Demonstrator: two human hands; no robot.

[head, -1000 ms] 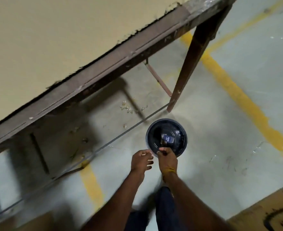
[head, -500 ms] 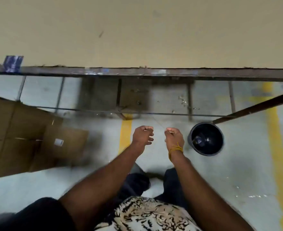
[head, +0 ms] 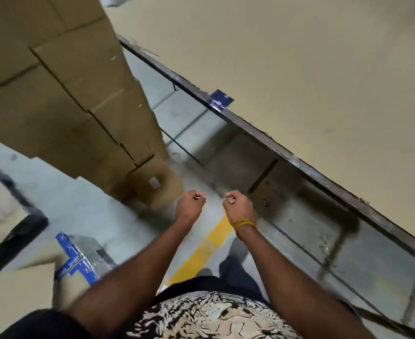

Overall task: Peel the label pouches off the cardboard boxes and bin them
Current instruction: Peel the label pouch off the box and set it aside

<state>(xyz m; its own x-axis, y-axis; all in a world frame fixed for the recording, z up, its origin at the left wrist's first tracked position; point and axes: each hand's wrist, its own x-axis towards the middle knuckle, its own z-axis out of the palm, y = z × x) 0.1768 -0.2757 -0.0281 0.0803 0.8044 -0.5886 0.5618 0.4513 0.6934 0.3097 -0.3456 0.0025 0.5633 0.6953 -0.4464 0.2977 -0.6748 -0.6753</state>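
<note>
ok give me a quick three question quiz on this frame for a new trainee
1. True or false: the left hand grips a label pouch.
2. Which box still shows a white label? A) small box on the floor ahead B) box at lower left
3. What is tied round the wrist of the right hand?

Key: 1 false, both hands are curled and hold nothing; 2 A; 3 a yellow thread.

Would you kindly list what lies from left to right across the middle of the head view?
Stack of brown cardboard boxes → small white label on the lowest box → left hand → right hand → dark metal table edge.
</note>
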